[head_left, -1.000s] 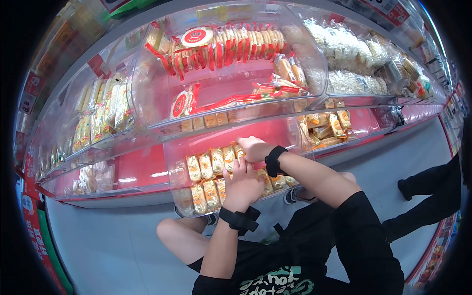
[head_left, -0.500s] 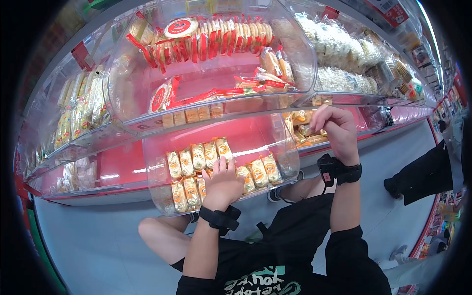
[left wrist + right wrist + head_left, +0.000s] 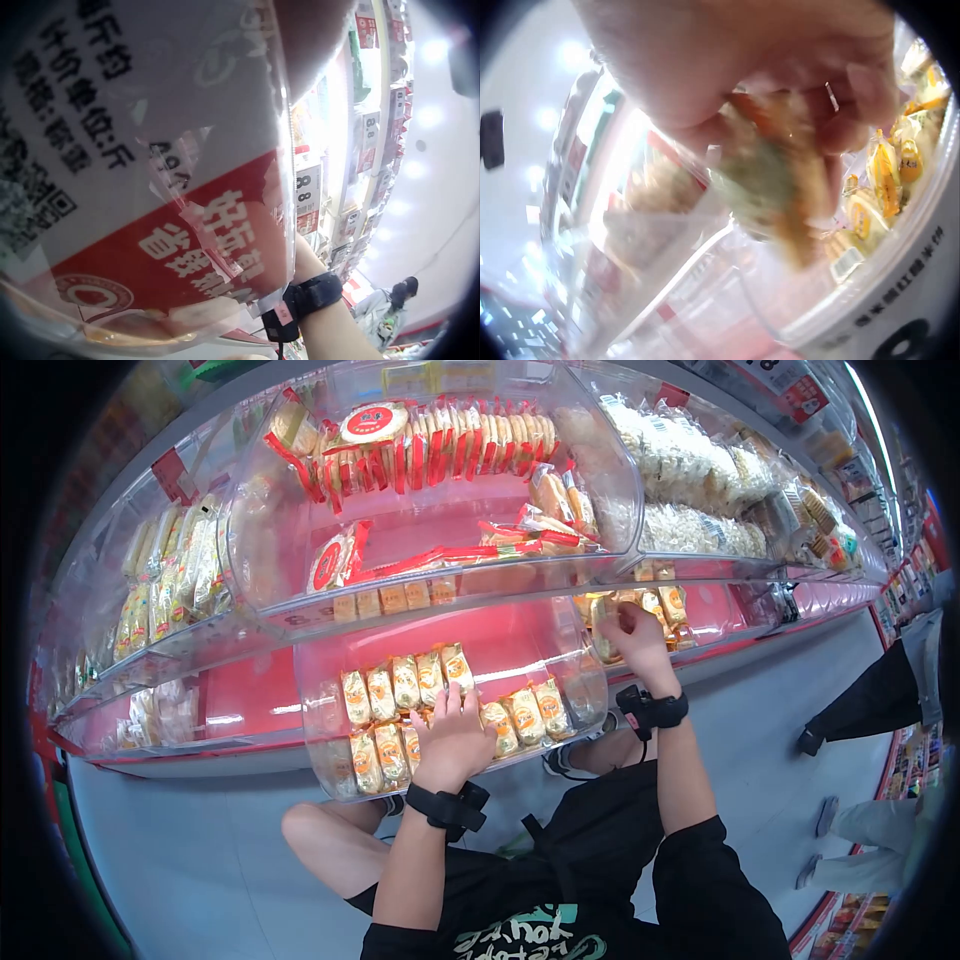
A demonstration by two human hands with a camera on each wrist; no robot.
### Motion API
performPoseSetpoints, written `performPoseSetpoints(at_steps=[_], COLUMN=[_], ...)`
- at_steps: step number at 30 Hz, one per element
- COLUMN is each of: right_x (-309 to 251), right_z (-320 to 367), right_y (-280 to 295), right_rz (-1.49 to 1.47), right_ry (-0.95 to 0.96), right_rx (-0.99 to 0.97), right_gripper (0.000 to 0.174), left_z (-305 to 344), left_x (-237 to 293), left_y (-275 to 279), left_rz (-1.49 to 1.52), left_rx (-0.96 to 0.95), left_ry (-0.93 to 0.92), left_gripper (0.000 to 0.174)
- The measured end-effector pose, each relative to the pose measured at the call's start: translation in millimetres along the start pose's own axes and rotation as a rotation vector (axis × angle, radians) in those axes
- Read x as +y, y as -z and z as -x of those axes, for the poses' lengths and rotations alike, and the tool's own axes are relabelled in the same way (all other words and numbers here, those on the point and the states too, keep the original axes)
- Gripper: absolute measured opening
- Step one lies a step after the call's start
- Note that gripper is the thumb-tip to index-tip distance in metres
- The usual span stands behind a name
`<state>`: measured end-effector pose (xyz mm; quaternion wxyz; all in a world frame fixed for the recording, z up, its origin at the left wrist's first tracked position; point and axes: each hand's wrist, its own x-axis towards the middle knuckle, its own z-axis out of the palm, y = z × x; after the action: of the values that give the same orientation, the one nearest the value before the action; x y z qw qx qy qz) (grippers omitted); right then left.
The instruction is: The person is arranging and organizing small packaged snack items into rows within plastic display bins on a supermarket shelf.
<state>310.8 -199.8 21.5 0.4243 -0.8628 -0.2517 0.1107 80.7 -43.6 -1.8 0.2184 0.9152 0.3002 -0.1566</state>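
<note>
Small wrapped snack packets (image 3: 404, 681) with orange print stand in two rows in a clear plastic bin (image 3: 594, 726). My left hand (image 3: 455, 742) rests over the front row, fingers reaching forward to the back row. At the bin's right side, my right hand (image 3: 643, 643) has its fingers curled round a small wrapped snack (image 3: 606, 626). Close up in the right wrist view, that snack (image 3: 769, 176) is blurred, orange and pale green, pinched between thumb and fingers. More wrapped snacks (image 3: 885, 172) lie in the neighbouring bin beside the hand.
Above is a clear bin with red-edged round crackers (image 3: 440, 450). White bagged snacks (image 3: 690, 450) fill the upper right bin, and long packets (image 3: 180, 570) the left one. A printed label (image 3: 150, 150) fills much of the left wrist view. Another person's legs (image 3: 870, 690) show at right.
My right hand has left the back row of the middle bin and moved right to the neighbouring bin, where it now holds a wrapped snack. My left hand stays on the front row.
</note>
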Motion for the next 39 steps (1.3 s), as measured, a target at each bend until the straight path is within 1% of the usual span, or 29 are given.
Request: performPoseSetpoints(at_steps=[2, 5, 9, 12, 13, 15, 16, 17, 20, 21, 24, 25, 28, 29, 32, 35, 38, 39], right_x=[-4.9, -18.1, -51.2, -72.5, -74.9, -64.4, -71.3, -83.7, -86.8, -90.5, -102.3, -94.0, -98.2, -93.7, -92.2, -88.7, -84.3, -84.9], right_z=[17.9, 36.0, 56.2, 61.1, 62.7, 54.7, 53.5, 57.4, 57.3, 59.6, 64.5, 61.1, 60.5, 57.4, 55.7, 52.9, 50.1, 49.6], right_y=[12.2, 32.3, 41.9, 39.9, 32.2, 14.9, 6.3, 2.1, -22.9, -26.7, -31.9, -34.7, -36.9, -38.4, -41.0, -41.7, -44.6, -44.6], right_rz=[-0.592, -0.617, -0.623, -0.67, -0.637, -0.921, -1.062, -1.035, -1.106, -1.063, -0.895, -0.922, -1.113, -1.122, -1.132, -1.193, -1.336, -1.301], right_ry=[0.032, 0.051, 0.089, 0.098, 0.122, -0.064, -0.161, -0.145, -0.272, -0.16, -0.084, -0.098, -0.193, -0.157, -0.208, -0.232, -0.242, -0.241], right_rx=[-0.185, -0.396, -0.508, -0.659, -0.65, -0.69, -0.706, -0.702, -0.759, -0.82, -0.808, -0.829, -0.707, -0.705, -0.654, -0.713, -0.827, -0.817], right_gripper=[0.041, 0.044, 0.043, 0.043, 0.05, 0.051, 0.051, 0.047, 0.043, 0.039, 0.04, 0.036, 0.034, 0.035, 0.039, 0.04, 0.04, 0.039], left_z=[0.5, -0.9, -0.2, 0.5, 1.0, 4.2, 5.7, 5.9, 1.7, 1.8, 2.4, 2.0, 1.6, 1.9, 1.2, 1.2, 1.4, 1.3], left_x=[0.7, -0.2, -0.9, -0.9, -1.0, -2.8, -4.2, -6.1, -1.0, -0.3, 1.1, 0.9, -0.6, -0.3, -0.8, -0.1, -0.5, -0.6], left_y=[-1.1, -3.3, -5.0, -5.1, -4.6, -1.3, -0.2, -0.5, -4.5, -5.1, -3.1, -4.0, -5.7, -5.8, -5.4, -4.8, -5.7, -5.8], left_rz=[0.017, 0.019, 0.017, 0.02, 0.02, 0.014, 0.012, -0.001, 0.024, 0.045, 0.045, 0.043, 0.036, 0.033, 0.001, -0.01, -0.004, -0.002], left_rx=[0.012, 0.029, 0.056, 0.059, 0.057, 0.049, 0.045, 0.048, 0.048, 0.059, 0.048, 0.05, 0.057, 0.061, 0.048, 0.041, 0.044, 0.046], left_ry=[-0.003, -0.01, -0.021, -0.024, -0.025, -0.02, -0.018, -0.021, -0.023, -0.019, -0.013, -0.016, -0.016, -0.015, -0.014, -0.016, -0.017, -0.018], left_gripper=[0.062, 0.062, 0.062, 0.062, 0.062, 0.061, 0.061, 0.062, 0.063, 0.063, 0.062, 0.062, 0.062, 0.062, 0.064, 0.065, 0.065, 0.065])
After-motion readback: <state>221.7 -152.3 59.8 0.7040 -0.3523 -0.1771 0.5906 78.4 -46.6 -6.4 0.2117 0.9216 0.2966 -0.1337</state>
